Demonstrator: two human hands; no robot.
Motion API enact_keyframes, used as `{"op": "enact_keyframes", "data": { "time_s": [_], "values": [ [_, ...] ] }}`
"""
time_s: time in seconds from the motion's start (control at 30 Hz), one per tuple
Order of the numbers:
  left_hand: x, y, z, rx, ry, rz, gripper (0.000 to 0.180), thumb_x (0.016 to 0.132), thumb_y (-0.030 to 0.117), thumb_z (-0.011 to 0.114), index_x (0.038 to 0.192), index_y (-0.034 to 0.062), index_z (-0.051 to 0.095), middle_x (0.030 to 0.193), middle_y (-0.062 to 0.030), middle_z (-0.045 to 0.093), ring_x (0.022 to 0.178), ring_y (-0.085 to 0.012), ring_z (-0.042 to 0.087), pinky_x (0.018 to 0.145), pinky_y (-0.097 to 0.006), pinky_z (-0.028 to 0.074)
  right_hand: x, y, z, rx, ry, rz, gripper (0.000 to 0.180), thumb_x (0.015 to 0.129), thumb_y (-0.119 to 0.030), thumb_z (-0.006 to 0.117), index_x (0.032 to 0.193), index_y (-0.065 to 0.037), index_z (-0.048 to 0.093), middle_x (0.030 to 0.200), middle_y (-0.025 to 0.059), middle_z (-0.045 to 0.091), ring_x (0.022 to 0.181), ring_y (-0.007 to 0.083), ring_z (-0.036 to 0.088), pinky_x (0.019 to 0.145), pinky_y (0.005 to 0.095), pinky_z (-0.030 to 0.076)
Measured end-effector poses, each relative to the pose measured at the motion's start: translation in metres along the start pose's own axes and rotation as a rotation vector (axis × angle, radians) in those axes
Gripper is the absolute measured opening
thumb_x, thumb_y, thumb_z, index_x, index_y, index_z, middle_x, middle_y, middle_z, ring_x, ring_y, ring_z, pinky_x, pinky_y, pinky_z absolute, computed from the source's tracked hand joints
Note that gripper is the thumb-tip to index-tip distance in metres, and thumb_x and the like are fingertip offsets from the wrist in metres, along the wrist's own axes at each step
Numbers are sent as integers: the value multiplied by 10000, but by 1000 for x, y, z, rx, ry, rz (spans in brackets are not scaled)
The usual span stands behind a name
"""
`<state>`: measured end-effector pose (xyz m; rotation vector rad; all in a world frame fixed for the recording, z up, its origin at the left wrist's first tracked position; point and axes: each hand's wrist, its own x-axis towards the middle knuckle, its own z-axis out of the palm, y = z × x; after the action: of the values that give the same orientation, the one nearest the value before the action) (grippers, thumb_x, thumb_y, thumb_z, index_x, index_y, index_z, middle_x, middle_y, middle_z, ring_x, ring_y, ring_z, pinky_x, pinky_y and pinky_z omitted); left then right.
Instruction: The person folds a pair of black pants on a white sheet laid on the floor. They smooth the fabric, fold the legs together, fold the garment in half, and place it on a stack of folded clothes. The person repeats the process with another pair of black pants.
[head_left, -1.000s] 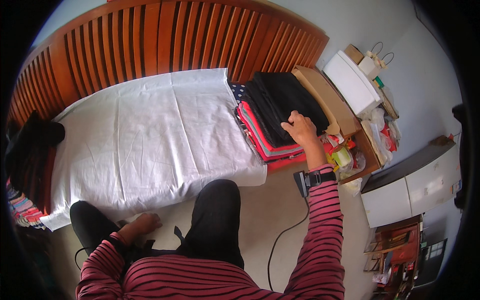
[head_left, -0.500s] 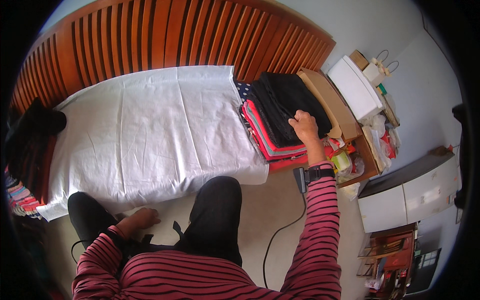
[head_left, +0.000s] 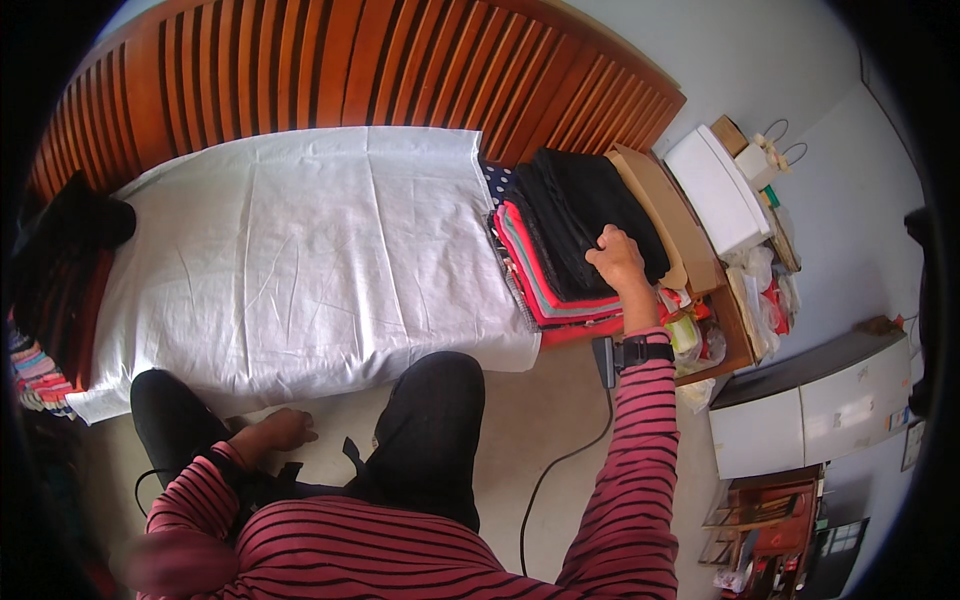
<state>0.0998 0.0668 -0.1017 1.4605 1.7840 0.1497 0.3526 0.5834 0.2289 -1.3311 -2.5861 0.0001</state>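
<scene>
My right hand [head_left: 618,262] is on a stack of folded clothes at the right, its fingers closed on the near part of the top black folded garment [head_left: 590,190]. Under the black layers lie red, pink and grey folded clothes [head_left: 540,296]. My left hand [head_left: 287,428] hangs beside my left knee, fingers curled together, with nothing visible in it. Before me spreads a white cloth [head_left: 300,270] with fold creases, over the seat of a slatted wooden bench [head_left: 400,60].
An open cardboard box [head_left: 672,225] stands right of the stack. Dark folded clothes [head_left: 70,270] pile up at the far left, striped ones [head_left: 38,370] below. Beyond the box are a white container [head_left: 715,190] and plastic bags [head_left: 705,335]. A black cable [head_left: 535,490] hangs from my right wrist.
The view has shifted slightly. My right hand stays at the black garment, and my left hand stays near the knee. A blurred reddish shape has come in at the lower left.
</scene>
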Motion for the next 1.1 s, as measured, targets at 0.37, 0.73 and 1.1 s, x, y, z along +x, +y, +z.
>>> {"op": "enact_keyframes", "data": {
  "time_s": [0.37, 0.73, 1.1],
  "values": [
    [7, -15, 14, 28, -12, 58, 409, 871, 381, 653, 1038, 8, 656, 978, -228, 681, 925, -422, 645, 832, -481, 500, 1, -4, 16, -106, 134, -56, 238, 798, -190, 694, 953, -30, 610, 908, 181, 699, 920, 387, 674, 799, 459, 539],
    [-4, 13, -8, -61, -70, -139, 443, 876, 375, 662, 1139, 19, 646, 1044, -216, 686, 981, -408, 647, 877, -469, 497, 8, 12, 12, 33, 190, -38, 199, 785, -145, 727, 881, -12, 614, 890, 171, 706, 837, 344, 689, 734, 443, 559],
    [-13, 26, -22, -53, -82, -172, 459, 879, 376, 663, 1164, 17, 634, 1105, -213, 677, 1032, -400, 635, 903, -462, 493, 18, 1, 10, 28, -12, -134, 234, 865, -255, 643, 886, -21, 646, 871, 150, 699, 771, 333, 695, 678, 421, 568]
  ]
}}
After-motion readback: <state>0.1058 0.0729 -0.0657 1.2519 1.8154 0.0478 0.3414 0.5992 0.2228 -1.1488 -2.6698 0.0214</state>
